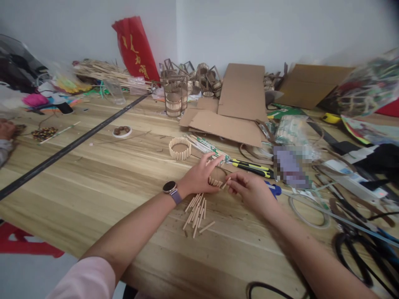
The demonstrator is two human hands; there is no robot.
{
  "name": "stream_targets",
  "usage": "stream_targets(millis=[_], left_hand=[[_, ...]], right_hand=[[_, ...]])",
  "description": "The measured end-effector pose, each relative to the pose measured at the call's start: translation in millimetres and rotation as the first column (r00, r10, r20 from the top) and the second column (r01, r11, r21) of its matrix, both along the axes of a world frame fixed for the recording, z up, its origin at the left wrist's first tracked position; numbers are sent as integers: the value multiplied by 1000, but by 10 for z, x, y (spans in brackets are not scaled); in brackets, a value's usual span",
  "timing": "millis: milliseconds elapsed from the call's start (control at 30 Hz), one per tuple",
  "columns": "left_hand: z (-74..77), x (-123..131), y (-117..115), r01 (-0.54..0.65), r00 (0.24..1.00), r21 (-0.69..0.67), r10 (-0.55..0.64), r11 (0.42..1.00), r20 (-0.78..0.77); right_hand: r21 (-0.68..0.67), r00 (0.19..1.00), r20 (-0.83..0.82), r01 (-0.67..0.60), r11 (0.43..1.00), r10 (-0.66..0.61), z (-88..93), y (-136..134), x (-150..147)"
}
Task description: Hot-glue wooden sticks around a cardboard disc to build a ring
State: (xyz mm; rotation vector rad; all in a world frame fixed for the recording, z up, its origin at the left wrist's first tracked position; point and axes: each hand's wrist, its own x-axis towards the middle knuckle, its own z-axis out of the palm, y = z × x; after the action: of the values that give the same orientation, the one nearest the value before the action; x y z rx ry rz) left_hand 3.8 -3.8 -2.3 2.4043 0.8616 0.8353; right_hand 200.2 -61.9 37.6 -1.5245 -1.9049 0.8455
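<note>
My left hand, with a watch on its wrist, curls around a small round piece that has short wooden sticks standing along its near edge. The fingers hide much of that piece. At its right side, my right hand pinches one short wooden stick between thumb and fingertips. A loose pile of similar sticks lies on the table just below my left hand. Beyond it stands a round stick-walled basket with a brown bottom.
Yellow-and-black handles lie behind my hands. A blue tool and a tape roll are to the right, near black-handled scissors. Cardboard and stick lanterns stand behind. Another person's hand is far left.
</note>
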Motion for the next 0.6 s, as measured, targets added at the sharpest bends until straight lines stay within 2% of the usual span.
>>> stream_targets(millis=[433, 600], left_hand=[[26, 2, -5, -3, 1000, -1, 3, 1000, 2], [43, -1, -20, -6, 1000, -12, 6, 1000, 0]], right_hand=[[133, 986, 159, -71, 989, 49, 19, -41, -85], [146, 979, 192, -90, 985, 61, 15, -45, -92]])
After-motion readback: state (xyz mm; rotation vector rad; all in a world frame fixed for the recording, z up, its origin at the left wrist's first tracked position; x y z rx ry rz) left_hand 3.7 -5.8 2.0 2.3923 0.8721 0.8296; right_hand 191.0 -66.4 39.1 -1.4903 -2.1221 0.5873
